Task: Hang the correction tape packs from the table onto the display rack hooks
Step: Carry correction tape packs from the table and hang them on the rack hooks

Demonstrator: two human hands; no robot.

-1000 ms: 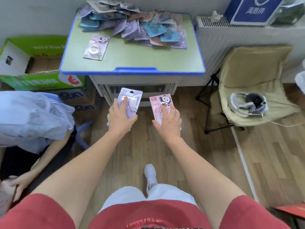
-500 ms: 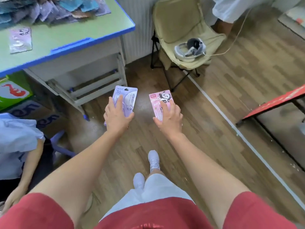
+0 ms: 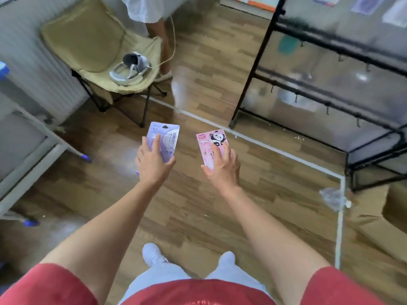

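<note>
My left hand grips a purple correction tape pack, fingers over its front and thumb at its right edge. My right hand holds a pink panda correction tape pack the same way. Both packs are upright in front of me above the wooden floor. The black display rack stands at the upper right, with rows of small hooks along its bars; a few packs hang near its top, blurred. Only the table's grey leg frame shows at the left.
A beige folding chair with a headset on its seat stands ahead on the left. A standing person's leg is beside it. White tape lines mark the floor. A cardboard box lies at the right.
The view has swung right, away from the table and toward the display rack. Both hands keep their packs held out in front in the same grip.
</note>
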